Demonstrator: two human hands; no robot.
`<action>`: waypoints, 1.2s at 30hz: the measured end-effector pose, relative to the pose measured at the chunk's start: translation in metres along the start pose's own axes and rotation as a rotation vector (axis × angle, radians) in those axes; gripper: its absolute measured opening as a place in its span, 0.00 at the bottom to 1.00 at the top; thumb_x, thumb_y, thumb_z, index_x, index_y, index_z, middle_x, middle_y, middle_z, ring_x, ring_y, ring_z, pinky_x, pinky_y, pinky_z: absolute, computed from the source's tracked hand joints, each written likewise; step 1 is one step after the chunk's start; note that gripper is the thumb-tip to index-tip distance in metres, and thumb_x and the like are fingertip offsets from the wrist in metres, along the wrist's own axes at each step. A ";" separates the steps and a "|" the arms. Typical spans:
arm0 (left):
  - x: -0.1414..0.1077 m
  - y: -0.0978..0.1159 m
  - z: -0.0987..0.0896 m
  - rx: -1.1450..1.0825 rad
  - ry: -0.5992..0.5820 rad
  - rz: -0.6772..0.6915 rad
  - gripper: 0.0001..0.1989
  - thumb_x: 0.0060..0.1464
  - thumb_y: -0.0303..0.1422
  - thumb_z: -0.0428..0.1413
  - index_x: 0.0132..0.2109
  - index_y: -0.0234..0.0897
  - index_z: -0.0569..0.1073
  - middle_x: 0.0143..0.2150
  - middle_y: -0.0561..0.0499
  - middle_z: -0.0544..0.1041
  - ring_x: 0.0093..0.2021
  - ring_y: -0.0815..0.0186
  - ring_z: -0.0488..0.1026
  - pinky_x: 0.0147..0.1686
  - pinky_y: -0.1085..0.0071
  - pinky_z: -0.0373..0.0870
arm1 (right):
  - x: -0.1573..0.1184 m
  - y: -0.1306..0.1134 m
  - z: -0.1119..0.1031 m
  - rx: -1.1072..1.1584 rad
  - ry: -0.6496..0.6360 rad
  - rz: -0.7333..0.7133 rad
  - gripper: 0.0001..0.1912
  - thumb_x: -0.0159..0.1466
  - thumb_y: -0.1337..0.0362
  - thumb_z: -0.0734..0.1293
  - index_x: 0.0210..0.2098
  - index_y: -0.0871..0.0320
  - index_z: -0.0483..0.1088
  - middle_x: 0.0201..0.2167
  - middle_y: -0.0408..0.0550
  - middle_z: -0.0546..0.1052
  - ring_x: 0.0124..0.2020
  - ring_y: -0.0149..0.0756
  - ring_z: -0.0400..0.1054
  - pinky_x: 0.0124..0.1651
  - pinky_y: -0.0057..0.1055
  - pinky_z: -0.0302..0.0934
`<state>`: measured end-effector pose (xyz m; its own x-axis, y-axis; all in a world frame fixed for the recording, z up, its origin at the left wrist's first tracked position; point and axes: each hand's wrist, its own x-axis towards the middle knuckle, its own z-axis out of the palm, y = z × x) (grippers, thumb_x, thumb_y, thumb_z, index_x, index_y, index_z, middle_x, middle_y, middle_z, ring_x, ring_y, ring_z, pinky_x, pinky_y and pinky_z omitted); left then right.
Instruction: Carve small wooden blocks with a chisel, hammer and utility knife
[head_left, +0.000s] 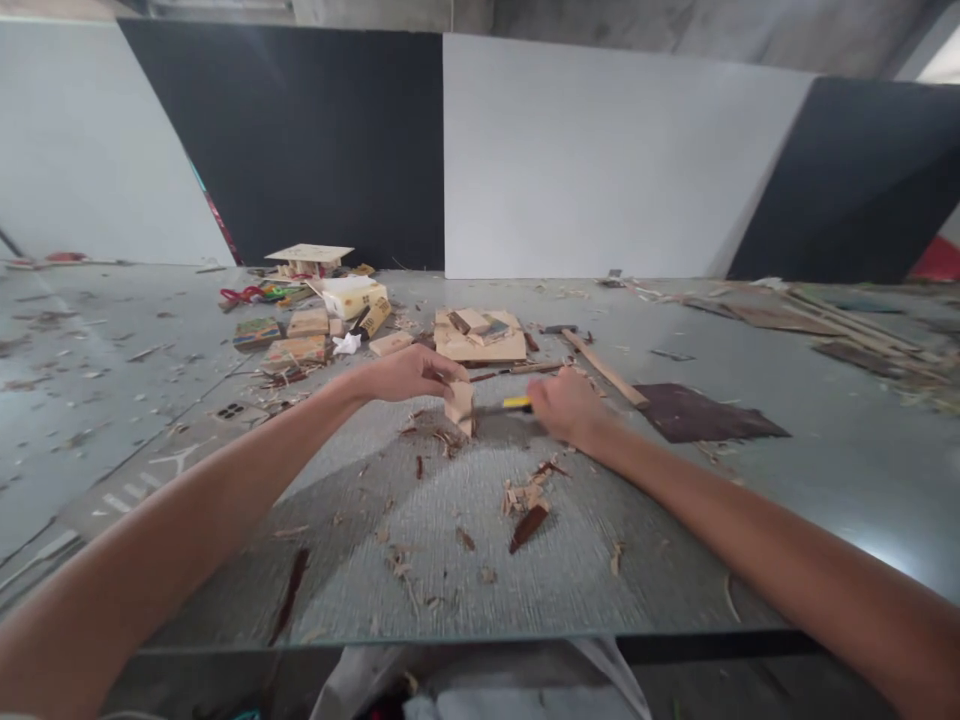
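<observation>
Pinched in the fingers of my left hand (416, 374) is a small pale wood block (459, 406), stood on edge at the middle of the glass-topped table (420, 590). My right hand (564, 402), smeared by motion, is closed around a yellow-handled tool (517, 404) with a thin grey blade. The blade points left and its tip meets or overlaps the lower part of the block; I cannot tell how deep. Wood shavings (448, 440) lie just below the block. A pile of chips (527, 498) with a dark brown sliver is nearer to me.
Beyond my hands lies a square wooden board (480, 345) with small pieces on it. A hammer (606, 370) and a dark brown sheet (705, 412) are at right. Wood blocks (294, 352) and a tissue pack (351, 298) sit at left. Black and white panels (600, 160) stand behind.
</observation>
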<state>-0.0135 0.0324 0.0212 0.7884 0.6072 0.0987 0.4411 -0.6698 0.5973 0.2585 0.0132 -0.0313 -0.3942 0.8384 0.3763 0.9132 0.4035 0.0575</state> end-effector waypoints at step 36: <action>-0.001 -0.015 -0.010 0.034 0.029 0.002 0.13 0.55 0.34 0.54 0.47 0.41 0.75 0.42 0.49 0.79 0.38 0.67 0.74 0.37 0.74 0.69 | 0.011 0.002 -0.004 -0.007 -0.140 -0.010 0.29 0.68 0.57 0.50 0.20 0.60 0.71 0.21 0.55 0.75 0.25 0.40 0.68 0.33 0.36 0.55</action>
<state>-0.0252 0.0460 0.0196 0.7767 0.6177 0.1232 0.4541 -0.6847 0.5701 0.2562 0.0215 -0.0232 -0.4138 0.8774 0.2427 0.9095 0.4104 0.0671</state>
